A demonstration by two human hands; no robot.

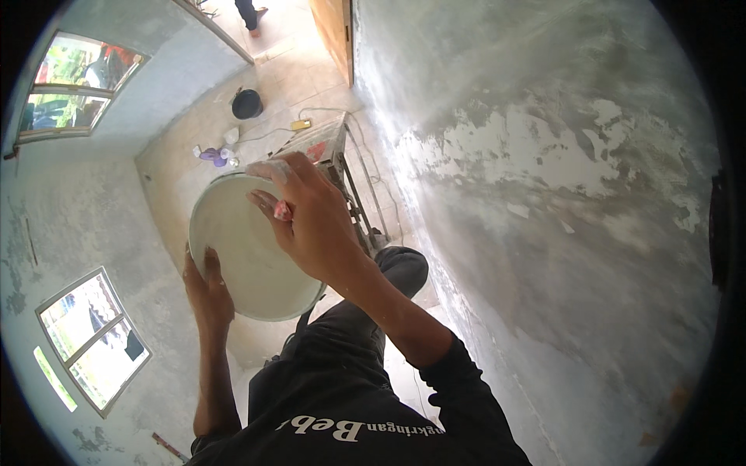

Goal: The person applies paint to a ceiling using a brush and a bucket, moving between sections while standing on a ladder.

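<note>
A round bucket [252,268] is tilted up in front of me, its inside coated with pale grey-green, plaster-like stuff. My left hand [208,289] is closed on its left rim, the thumb over the edge and the other fingers along the outside. Over the far right rim is my right hand [315,221], its fingers smeared with pale paste. A red handle end [283,210] sticks out between its thumb and curled fingers. The rest of that tool is hidden by the hand, so its kind does not show.
A wooden stand [330,147] is just beyond the bucket, near a yellow socket block [301,124] with cables on the floor. Farther off are a black bucket [247,103] and purple-and-white bags [216,156]. A patchily plastered wall [536,155] rises close on the right. A person's leg [247,14] shows past the doorway.
</note>
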